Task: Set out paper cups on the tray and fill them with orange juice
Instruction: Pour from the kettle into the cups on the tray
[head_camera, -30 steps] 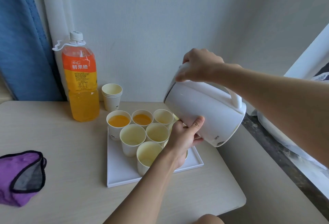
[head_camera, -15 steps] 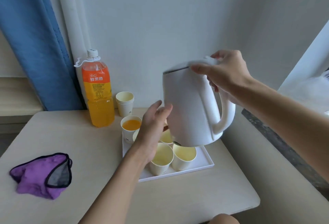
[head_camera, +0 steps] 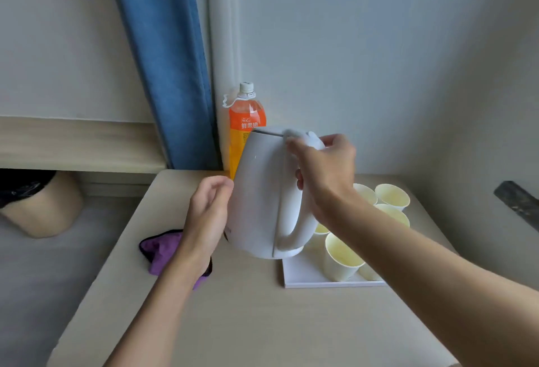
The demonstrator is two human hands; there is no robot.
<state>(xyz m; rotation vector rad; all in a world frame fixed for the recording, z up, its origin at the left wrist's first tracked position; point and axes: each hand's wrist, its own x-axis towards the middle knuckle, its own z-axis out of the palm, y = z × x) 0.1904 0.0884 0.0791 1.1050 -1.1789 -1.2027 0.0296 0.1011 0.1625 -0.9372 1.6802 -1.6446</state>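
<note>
The white kettle (head_camera: 256, 191) stands near upright over the desk's (head_camera: 262, 323) middle, handle toward the person. The right hand (head_camera: 323, 171) grips that handle. The left hand (head_camera: 208, 209), loosely curled and empty, is just beside its body. Paper cups (head_camera: 342, 256) fill the tray (head_camera: 303, 275) by the right edge, and the juice bottle (head_camera: 246, 116) stands at the back edge.

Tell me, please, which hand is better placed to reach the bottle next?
Left, probably. The left hand holds nothing beside the kettle, and the bottle stands just behind it; the right hand grips the kettle's handle.
</note>
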